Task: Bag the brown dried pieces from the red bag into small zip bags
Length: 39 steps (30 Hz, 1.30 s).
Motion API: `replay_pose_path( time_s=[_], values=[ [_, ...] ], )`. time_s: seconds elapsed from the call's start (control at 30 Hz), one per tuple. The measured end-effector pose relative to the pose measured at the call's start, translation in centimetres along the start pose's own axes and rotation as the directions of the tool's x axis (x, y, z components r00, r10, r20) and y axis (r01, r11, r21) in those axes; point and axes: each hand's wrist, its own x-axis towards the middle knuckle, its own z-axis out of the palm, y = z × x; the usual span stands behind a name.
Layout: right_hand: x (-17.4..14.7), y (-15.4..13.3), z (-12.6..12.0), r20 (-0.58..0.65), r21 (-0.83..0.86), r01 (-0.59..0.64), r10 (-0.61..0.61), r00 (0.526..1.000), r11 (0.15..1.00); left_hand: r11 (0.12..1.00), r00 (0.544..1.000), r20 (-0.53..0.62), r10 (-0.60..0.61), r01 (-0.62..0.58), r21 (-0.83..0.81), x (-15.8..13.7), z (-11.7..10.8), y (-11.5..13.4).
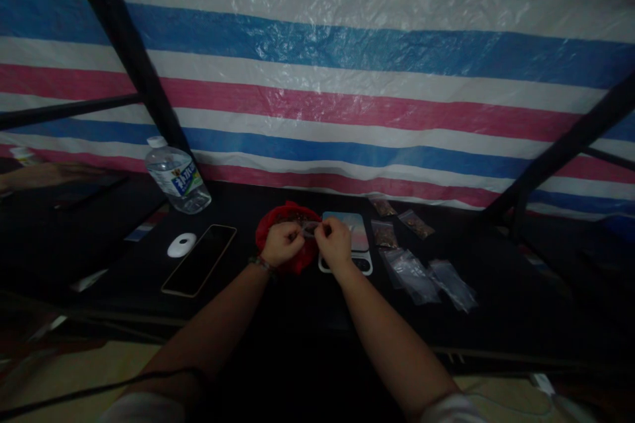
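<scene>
Between my two hands a small clear plastic bag is stretched by its edges. My left hand pinches one side, and the fingers of my right hand close on the other. Both hands are over a red bag with its mouth spread, which holds small brown pieces. What the small bag contains is too dim to make out. Under and behind my right hand lies a flat device with a pastel top and a white edge.
Filled small bags lie right of the device, with stacks of flat clear bags nearer me. At left are a phone, a white oval object and a water bottle. Another person's hand is far left. Striped sheeting hangs behind.
</scene>
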Motion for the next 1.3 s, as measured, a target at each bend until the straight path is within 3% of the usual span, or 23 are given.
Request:
replay_pose_path(
  time_s=[0.17, 0.27, 0.33, 0.43, 0.57, 0.67, 0.77, 0.9, 1.0, 1.1, 1.2, 1.3],
  values=[
    [-0.2, -0.2, -0.1, 0.033, 0.174, 0.116, -0.124, 0.992, 0.978, 0.994, 0.990, -0.139, 0.010, -0.026, -0.111, 1.3, -0.7, 0.2],
    [-0.3, 0.0, 0.3, 0.007, 0.319, 0.130, -0.139, 0.990, 0.939, 0.987, 0.988, -0.151, -0.008, -0.017, -0.158, 2.8, -1.8, 0.0],
    [-0.2, 0.4, 0.8, -0.025, 0.403, 0.038, -0.030, 0.999, 0.914, 0.977, 0.995, -0.095, 0.010, -0.030, -0.209, 3.6, -2.5, -0.3],
    [0.0, 1.0, 1.7, 0.049, 0.531, -0.137, 0.131, 0.990, 0.836, 0.942, 0.998, -0.055, 0.027, -0.044, -0.332, 4.2, -3.0, -1.0],
    [0.2, 1.1, 2.5, 0.237, 0.659, -0.281, 0.162, 0.958, 0.698, 0.900, 0.997, -0.072, -0.029, -0.005, -0.437, 3.8, -2.7, -2.2],
    [0.4, 1.0, 2.4, 0.261, 0.692, -0.319, 0.188, 0.947, 0.647, 0.927, 0.996, -0.060, -0.062, 0.035, -0.374, 3.2, -2.8, -3.2],
    [0.6, 1.0, 1.7, 0.155, 0.690, -0.258, 0.209, 0.965, 0.677, 0.965, 0.999, -0.025, -0.044, 0.036, -0.261, 3.0, -3.0, -4.1],
    [0.9, 0.9, 0.8, 0.020, 0.567, -0.157, 0.176, 0.984, 0.809, 0.985, 0.997, 0.040, -0.073, 0.078, -0.152, 2.8, -3.0, -4.8],
    [0.9, 0.8, 0.4, 0.024, 0.477, -0.136, 0.142, 0.990, 0.868, 0.988, 0.994, -0.012, -0.110, 0.108, -0.113, 2.6, -2.6, -4.7],
    [0.8, 1.0, 0.6, 0.035, 0.418, -0.103, 0.098, 0.995, 0.902, 1.000, 1.000, 0.000, -0.018, 0.018, 0.004, 2.3, -2.0, -3.8],
    [0.7, 1.3, 0.9, 0.031, 0.421, -0.079, 0.072, 0.997, 0.904, 0.996, 0.995, 0.085, 0.048, -0.055, 0.077, 2.1, -0.9, -2.6],
    [0.6, 1.3, 1.1, 0.039, 0.451, -0.092, 0.084, 0.996, 0.888, 0.993, 0.998, 0.053, 0.022, -0.028, 0.116, 2.0, 0.3, -2.0]
  ],
)
